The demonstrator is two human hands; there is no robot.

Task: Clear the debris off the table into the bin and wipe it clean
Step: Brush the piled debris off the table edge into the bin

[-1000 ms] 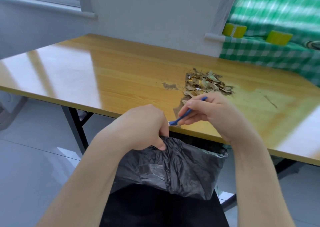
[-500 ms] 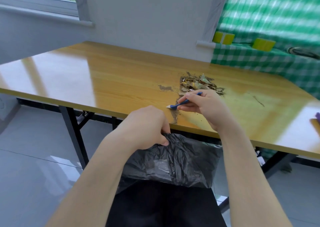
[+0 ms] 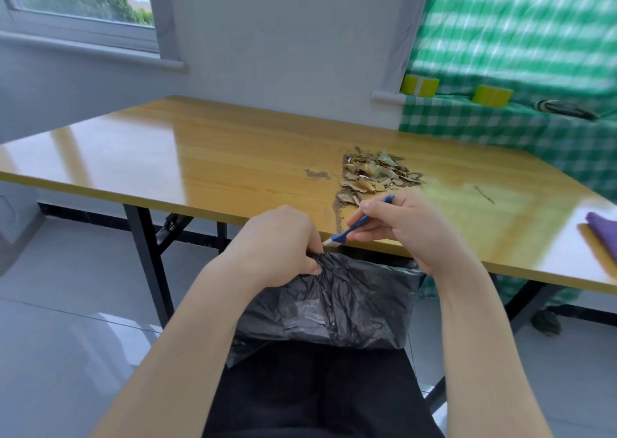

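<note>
A pile of dry leaf scraps and dirt (image 3: pixel 375 175) lies on the wooden table (image 3: pixel 207 157), with a thin dirt trail running toward the near edge. My right hand (image 3: pixel 405 229) holds a small blue brush (image 3: pixel 359 224), its pale bristle tip at the table's near edge. My left hand (image 3: pixel 278 244) grips the rim of a black bin bag (image 3: pixel 337 307) held just below that edge, under the brush tip.
A purple and yellow cloth (image 3: pixel 601 237) lies at the table's right end. A green checked cloth (image 3: pixel 500 124) covers a ledge behind, with two yellow tape rolls (image 3: pixel 419 85). Black table legs (image 3: pixel 147 257) stand to the left over a grey tiled floor.
My right hand drew the brush back from near the pile to the table's near edge. My left hand kept its grip on the bag. The view tilted up.
</note>
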